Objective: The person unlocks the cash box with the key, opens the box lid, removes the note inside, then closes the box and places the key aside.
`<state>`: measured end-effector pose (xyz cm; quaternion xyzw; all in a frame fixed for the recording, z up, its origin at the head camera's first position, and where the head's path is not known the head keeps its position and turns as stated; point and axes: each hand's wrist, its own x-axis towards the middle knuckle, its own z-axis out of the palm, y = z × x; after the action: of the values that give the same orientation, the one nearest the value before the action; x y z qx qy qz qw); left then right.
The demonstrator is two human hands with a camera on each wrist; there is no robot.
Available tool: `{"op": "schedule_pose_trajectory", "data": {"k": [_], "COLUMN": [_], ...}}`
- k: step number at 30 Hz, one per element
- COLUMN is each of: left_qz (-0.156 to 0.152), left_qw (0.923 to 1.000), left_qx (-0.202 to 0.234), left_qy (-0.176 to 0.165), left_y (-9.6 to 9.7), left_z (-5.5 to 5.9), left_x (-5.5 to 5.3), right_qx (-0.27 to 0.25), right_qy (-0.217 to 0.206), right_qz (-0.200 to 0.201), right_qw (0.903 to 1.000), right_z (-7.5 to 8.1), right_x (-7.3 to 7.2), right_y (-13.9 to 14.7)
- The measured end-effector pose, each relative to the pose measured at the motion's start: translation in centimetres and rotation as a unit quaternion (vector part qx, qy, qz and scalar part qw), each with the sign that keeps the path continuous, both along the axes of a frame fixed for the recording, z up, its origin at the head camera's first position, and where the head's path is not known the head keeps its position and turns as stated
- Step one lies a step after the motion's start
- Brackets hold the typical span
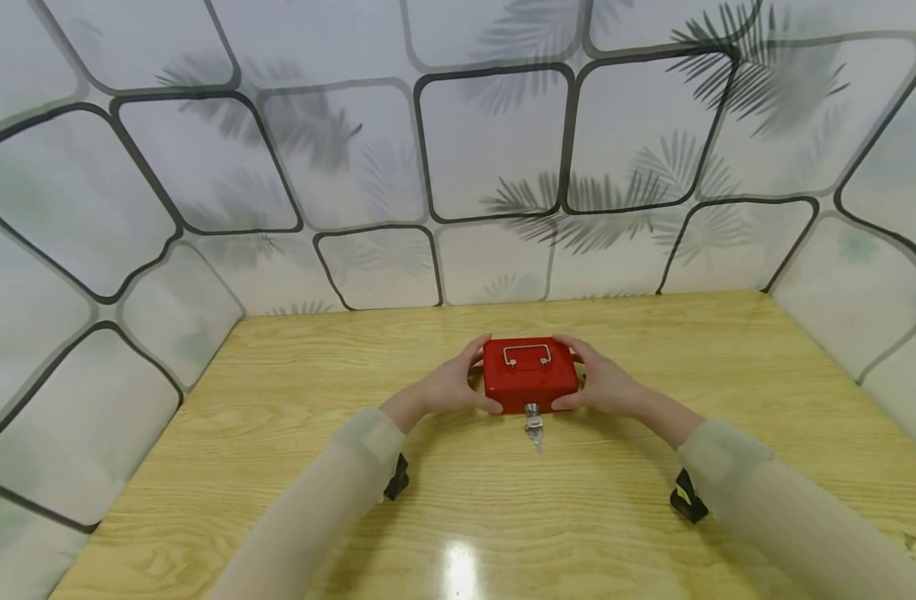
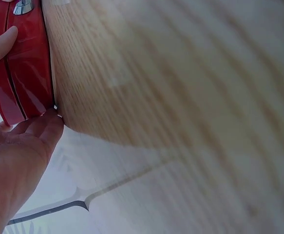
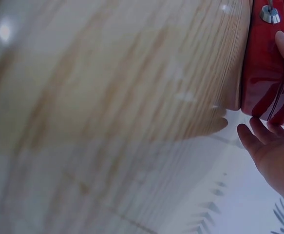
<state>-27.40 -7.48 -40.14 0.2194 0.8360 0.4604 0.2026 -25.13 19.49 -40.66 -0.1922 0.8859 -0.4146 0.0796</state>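
Note:
A small red cash box (image 1: 528,385) stands on the wooden table, its silver carrying handle (image 1: 527,347) lying on the lid. Keys (image 1: 535,429) hang from the round lock (image 3: 270,15) in its front face. My left hand (image 1: 450,387) grips the left end, thumb on the front and fingers around the side toward the back. At the opposite end, my right hand (image 1: 609,387) holds the box the same way. In both wrist views the lid seam runs along the red side, with a thumb against the front. The lid is down, so the inside is hidden.
The light wooden table (image 1: 525,517) reaches back to a pale wall covering (image 1: 495,150) with dark rounded outlines and leaf prints, which also rises at both sides. Black wrist straps (image 1: 687,497) show below the cream sleeves (image 1: 337,492).

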Motion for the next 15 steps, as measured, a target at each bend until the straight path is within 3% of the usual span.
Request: {"op": "schedule_pose_trajectory", "data": {"k": [15], "left_qz": [0.0], "left_qw": [0.9999], "left_qx": [-0.006], "left_qy": [0.012], "left_y": [0.11], "left_z": [0.1], "left_x": [-0.07], "right_qx": [-0.005], "right_qy": [-0.005], "right_qz": [-0.01], "right_qw": [0.9999], "right_z": [0.06], "right_x": [-0.15], "right_y": [0.19]}}
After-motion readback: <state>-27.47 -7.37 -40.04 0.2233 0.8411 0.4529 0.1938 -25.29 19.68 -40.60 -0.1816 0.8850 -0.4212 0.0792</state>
